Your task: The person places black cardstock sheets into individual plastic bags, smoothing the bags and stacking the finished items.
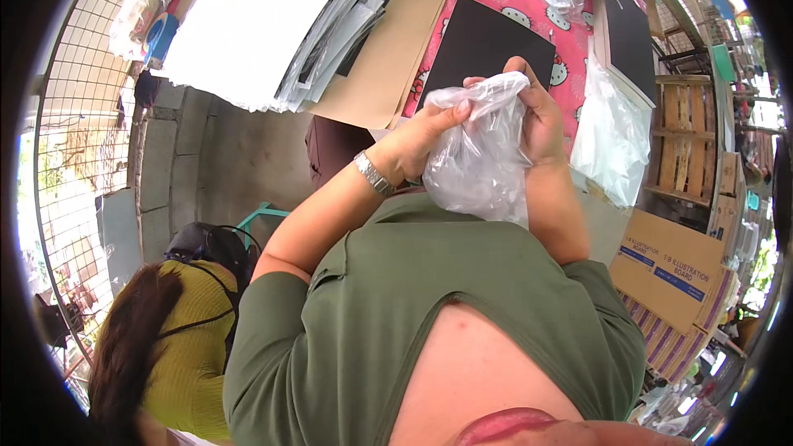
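Pinched along its top edge

A broad, brown, flat board (405,58) supports a white, plastic-wrapped stack of sheets (248,25), probably laid flat against bending. A matte black rectangular board (487,41) lies to its right. On that board's near side hangs a crumpled, translucent plastic bag (475,161), its top pinched by the left hand (421,136) and right hand (543,120), both nearly closed, probably to keep the edge spread. Folds hide its mouth and any contents; some fingertips are covered; glare whitens the stack.
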A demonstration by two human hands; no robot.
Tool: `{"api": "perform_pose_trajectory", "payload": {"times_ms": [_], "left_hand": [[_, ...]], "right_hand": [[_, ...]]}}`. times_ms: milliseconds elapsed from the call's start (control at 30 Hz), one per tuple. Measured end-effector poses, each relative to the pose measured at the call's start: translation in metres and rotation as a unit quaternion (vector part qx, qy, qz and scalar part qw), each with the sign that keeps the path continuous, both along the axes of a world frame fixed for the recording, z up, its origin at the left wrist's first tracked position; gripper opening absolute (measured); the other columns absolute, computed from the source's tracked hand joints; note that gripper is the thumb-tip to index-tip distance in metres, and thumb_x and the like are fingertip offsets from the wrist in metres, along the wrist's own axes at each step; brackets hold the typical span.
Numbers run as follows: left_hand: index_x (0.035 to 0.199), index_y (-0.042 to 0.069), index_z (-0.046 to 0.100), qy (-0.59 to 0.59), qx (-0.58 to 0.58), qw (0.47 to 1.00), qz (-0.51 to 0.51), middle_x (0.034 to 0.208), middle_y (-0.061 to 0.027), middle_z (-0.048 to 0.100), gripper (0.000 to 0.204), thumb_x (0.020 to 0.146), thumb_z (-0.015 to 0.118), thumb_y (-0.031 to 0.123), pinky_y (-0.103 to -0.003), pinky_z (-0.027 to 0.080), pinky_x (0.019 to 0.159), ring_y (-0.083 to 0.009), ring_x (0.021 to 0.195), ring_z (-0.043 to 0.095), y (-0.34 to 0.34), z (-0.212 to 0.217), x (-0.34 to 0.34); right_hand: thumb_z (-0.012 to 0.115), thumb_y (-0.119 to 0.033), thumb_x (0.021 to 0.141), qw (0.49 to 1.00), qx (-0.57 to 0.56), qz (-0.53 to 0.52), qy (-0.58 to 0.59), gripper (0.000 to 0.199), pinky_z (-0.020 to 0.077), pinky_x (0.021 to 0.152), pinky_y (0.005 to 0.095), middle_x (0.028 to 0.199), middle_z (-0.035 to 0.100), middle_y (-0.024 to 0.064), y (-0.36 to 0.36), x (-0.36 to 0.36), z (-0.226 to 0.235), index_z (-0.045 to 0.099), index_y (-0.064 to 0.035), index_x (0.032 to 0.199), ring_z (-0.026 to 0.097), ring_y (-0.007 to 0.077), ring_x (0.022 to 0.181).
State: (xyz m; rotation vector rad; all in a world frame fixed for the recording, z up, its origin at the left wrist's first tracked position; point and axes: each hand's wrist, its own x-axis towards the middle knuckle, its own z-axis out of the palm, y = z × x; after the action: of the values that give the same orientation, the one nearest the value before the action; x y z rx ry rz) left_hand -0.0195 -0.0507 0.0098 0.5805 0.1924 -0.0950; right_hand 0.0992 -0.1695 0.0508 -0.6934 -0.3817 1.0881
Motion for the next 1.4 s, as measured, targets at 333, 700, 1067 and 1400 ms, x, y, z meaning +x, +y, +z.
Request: {"api": "perform_pose_trajectory", "payload": {"times_ms": [333,700,1067,1400], "left_hand": [[0.090,0.003,0.055,0.060,0.197,0.962,0.181,0.084,-0.0044,0.062,0.018,0.076,0.066,0.002,-0.026,0.050,0.067,-0.0108,0.073,0.060,0.027,0.022,-0.016],[0.100,0.003,0.055,0.061,0.271,0.946,0.169,0.079,0.0016,0.058,0.029,0.073,0.065,-0.001,-0.018,0.039,0.052,-0.0040,0.061,0.051,0.014,0.015,-0.021],[0.084,0.005,0.064,0.113,0.246,0.954,0.131,0.068,0.0055,0.058,0.009,0.077,0.068,0.010,-0.016,0.037,0.050,-0.0020,0.054,0.049,0.025,0.019,-0.017],[0.098,0.008,0.056,0.080,0.224,0.963,0.130,0.082,-0.0016,0.059,0.025,0.089,0.050,0.031,-0.022,0.040,0.054,-0.0089,0.072,0.055,0.057,0.021,-0.023]], "right_hand": [[0.060,-0.008,0.073,0.809,-0.222,-0.071,-0.540,0.030,0.0393,0.090,0.0326,0.111,0.059,0.0125,-0.042,0.039,-0.004,0.054,-0.0016,0.101,0.053,0.0209,0.104],[0.059,-0.010,0.086,0.899,-0.188,-0.107,-0.379,0.009,0.0407,0.064,0.0191,0.073,0.056,-0.0025,0.010,0.013,-0.031,0.059,-0.0012,0.084,0.050,0.0037,0.071],[0.054,-0.021,0.090,0.858,-0.298,-0.165,-0.384,0.021,0.0347,0.051,0.0207,0.059,0.046,-0.0045,0.019,0.014,-0.021,0.057,-0.0038,0.078,0.041,0.0045,0.054],[0.053,-0.025,0.091,0.891,-0.226,0.202,-0.338,0.024,0.0467,0.069,0.0273,0.072,0.061,0.0058,-0.008,0.000,-0.017,0.060,-0.0029,0.083,0.058,0.0112,0.072]]}}
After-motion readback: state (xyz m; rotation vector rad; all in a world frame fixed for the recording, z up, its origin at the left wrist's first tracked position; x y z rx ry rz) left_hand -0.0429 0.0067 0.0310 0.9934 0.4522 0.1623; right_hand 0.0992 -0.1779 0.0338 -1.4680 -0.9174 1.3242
